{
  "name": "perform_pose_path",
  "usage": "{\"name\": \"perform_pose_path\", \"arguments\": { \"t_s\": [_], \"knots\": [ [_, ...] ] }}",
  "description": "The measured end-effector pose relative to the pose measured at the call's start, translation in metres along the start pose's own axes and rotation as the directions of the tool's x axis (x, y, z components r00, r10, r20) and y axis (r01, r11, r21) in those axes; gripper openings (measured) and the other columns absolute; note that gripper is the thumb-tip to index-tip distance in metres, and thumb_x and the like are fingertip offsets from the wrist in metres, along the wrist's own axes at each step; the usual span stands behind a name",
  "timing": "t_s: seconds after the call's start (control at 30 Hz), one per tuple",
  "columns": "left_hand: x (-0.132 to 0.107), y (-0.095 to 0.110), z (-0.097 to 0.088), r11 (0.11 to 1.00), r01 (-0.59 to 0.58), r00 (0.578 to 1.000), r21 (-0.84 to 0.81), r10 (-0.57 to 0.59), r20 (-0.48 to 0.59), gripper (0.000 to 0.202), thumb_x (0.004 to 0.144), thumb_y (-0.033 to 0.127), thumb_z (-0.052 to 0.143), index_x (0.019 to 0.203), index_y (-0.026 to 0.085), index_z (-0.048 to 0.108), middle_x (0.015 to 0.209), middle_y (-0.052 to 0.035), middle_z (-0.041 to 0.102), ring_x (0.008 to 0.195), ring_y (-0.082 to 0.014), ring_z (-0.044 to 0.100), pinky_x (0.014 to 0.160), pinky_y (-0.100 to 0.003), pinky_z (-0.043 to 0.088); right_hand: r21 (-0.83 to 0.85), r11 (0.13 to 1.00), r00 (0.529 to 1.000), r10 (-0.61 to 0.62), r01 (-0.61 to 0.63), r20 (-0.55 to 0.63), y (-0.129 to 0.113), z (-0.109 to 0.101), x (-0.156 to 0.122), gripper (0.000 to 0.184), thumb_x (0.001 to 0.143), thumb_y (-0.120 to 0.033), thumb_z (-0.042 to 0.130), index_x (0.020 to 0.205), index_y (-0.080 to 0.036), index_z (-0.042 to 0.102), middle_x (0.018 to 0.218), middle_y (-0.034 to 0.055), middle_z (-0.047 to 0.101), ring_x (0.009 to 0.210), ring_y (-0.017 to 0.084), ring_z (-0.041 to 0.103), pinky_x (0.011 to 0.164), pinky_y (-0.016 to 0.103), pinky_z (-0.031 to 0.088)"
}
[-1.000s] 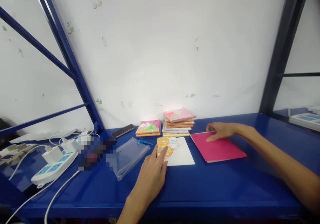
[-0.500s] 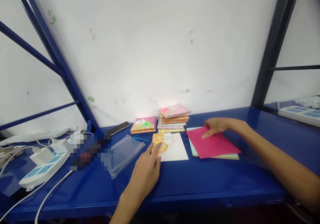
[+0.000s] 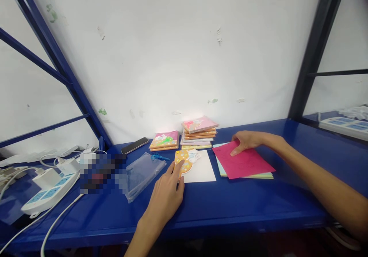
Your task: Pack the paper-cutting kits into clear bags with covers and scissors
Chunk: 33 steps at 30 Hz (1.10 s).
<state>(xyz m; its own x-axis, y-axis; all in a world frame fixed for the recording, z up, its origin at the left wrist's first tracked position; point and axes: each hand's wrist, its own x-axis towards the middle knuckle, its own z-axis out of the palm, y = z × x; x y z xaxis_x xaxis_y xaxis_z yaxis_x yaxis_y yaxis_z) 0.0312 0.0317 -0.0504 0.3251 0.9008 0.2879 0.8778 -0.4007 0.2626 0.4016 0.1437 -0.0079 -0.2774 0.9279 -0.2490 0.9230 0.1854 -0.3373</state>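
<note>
hands: apart, both flat, neither clamped | left hand point(image 3: 165, 197): touches yellow cartoon cut-out point(image 3: 181, 158) lying on white card point(image 3: 201, 169) | right hand point(image 3: 247, 141): rests on magenta sheet point(image 3: 244, 161), right of white card, atop pastel paper sheets point(image 3: 221, 165) | unspread: booklet stacks point(image 3: 199, 132), piled behind white card

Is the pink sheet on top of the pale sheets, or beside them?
The pink sheet is on top: the pale blue and green sheets stick out under its edges, and the right hand rests on it.
</note>
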Motion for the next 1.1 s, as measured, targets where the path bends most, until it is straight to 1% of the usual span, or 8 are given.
{"name": "perform_pose_path", "arguments": {
  "t_s": [0.1, 0.17, 0.27, 0.53, 0.7, 0.9, 1.0, 1.1],
  "knots": [
    [0.0004, 0.0022, -0.0014, 1.0, 0.02, 1.0, 0.009, -0.02, 0.002, 0.051, 0.101, 0.023, 0.041, 0.152, 0.023, 0.045, 0.154, -0.017, 0.05, 0.13, -0.0343, 0.06, 0.105, -0.05, 0.05, -0.013, 1.0, 1.0, 0.007, -0.007, 0.004, -0.0002, 0.0005, 0.0006, 0.063, 0.06, -0.079, 0.072, 0.08, -0.019, 0.066, 0.084, 0.0097, 0.07, 0.076, 0.028, 0.064, 0.059, 0.036, 0.04],
    [0.0009, 0.0026, -0.0019, 1.0, 0.022, 1.0, 0.01, -0.022, 0.009, 0.051, 0.101, 0.024, 0.041, 0.152, 0.023, 0.045, 0.154, -0.0169, 0.05, 0.132, -0.0349, 0.059, 0.105, -0.05, 0.05, -0.021, 1.0, 1.0, -0.005, 0.005, -0.013, -0.0005, 0.0009, 0.0008, 0.063, 0.059, -0.08, 0.072, 0.078, -0.02, 0.064, 0.083, 0.0084, 0.069, 0.076, 0.028, 0.063, 0.059, 0.035, 0.039],
    [0.0013, 0.0015, -0.0019, 1.0, 0.018, 1.0, 0.01, -0.018, 0.014, 0.05, 0.101, 0.024, 0.041, 0.151, 0.023, 0.045, 0.155, -0.0161, 0.049, 0.132, -0.0347, 0.059, 0.106, -0.05, 0.049, -0.023, 0.999, 0.999, -0.03, 0.03, -0.033, -0.0009, 0.0011, 0.001, 0.063, 0.057, -0.08, 0.073, 0.079, -0.022, 0.061, 0.085, 0.0076, 0.068, 0.077, 0.027, 0.062, 0.058, 0.034, 0.039],
    [0.0006, 0.0021, -0.0028, 1.0, 0.009, 1.0, 0.001, -0.009, 0.014, 0.049, 0.101, 0.024, 0.041, 0.149, 0.022, 0.047, 0.153, -0.0149, 0.051, 0.132, -0.0336, 0.059, 0.108, -0.049, 0.048, -0.004, 1.0, 0.999, -0.018, 0.018, -0.031, -0.0054, 0.0004, -0.0033, 0.065, 0.06, -0.079, 0.073, 0.087, -0.022, 0.057, 0.094, 0.0094, 0.067, 0.084, 0.03, 0.063, 0.061, 0.035, 0.04],
    [0.0012, 0.0006, -0.0015, 1.0, 0.004, 1.0, 0.001, -0.004, 0.006, 0.048, 0.101, 0.025, 0.04, 0.149, 0.022, 0.048, 0.154, -0.0152, 0.051, 0.132, -0.0347, 0.058, 0.106, -0.05, 0.049, 0.0, 1.0, 0.999, -0.021, 0.021, -0.024, -0.0072, 0.0002, -0.0048, 0.064, 0.062, -0.077, 0.074, 0.089, -0.022, 0.055, 0.096, 0.0097, 0.068, 0.084, 0.029, 0.063, 0.062, 0.035, 0.041],
    [0.0014, -0.0017, 0.0009, 1.0, 0.013, 1.0, -0.007, -0.013, -0.003, 0.051, 0.102, 0.026, 0.038, 0.153, 0.022, 0.042, 0.155, -0.0161, 0.049, 0.132, -0.0339, 0.058, 0.105, -0.049, 0.05, 0.043, 0.998, 0.998, -0.051, 0.053, -0.036, -0.0064, -0.0004, -0.0044, 0.065, 0.06, -0.076, 0.076, 0.09, -0.022, 0.056, 0.097, 0.0097, 0.068, 0.083, 0.028, 0.063, 0.061, 0.033, 0.041],
    [0.0016, -0.001, 0.0, 0.999, 0.005, 1.0, -0.042, -0.006, -0.02, 0.053, 0.103, 0.026, 0.036, 0.155, 0.021, 0.038, 0.154, -0.0159, 0.05, 0.132, -0.0317, 0.059, 0.104, -0.046, 0.05, 0.104, 0.992, 0.997, -0.068, 0.072, -0.041, -0.007, -0.0013, -0.0052, 0.068, 0.061, -0.072, 0.078, 0.1, -0.02, 0.061, 0.106, 0.0134, 0.069, 0.089, 0.03, 0.064, 0.065, 0.034, 0.042],
    [0.0017, -0.0002, -0.0009, 0.997, 0.001, 1.0, -0.077, -0.004, -0.03, 0.055, 0.102, 0.024, 0.036, 0.156, 0.021, 0.035, 0.152, -0.0141, 0.053, 0.13, -0.0313, 0.06, 0.102, -0.045, 0.051, 0.177, 0.98, 0.995, -0.094, 0.096, -0.019, -0.0084, -0.0029, -0.0077, 0.07, 0.07, -0.071, 0.073, 0.115, -0.019, 0.063, 0.115, 0.0151, 0.069, 0.095, 0.03, 0.065, 0.072, 0.035, 0.045]
  ]
}}
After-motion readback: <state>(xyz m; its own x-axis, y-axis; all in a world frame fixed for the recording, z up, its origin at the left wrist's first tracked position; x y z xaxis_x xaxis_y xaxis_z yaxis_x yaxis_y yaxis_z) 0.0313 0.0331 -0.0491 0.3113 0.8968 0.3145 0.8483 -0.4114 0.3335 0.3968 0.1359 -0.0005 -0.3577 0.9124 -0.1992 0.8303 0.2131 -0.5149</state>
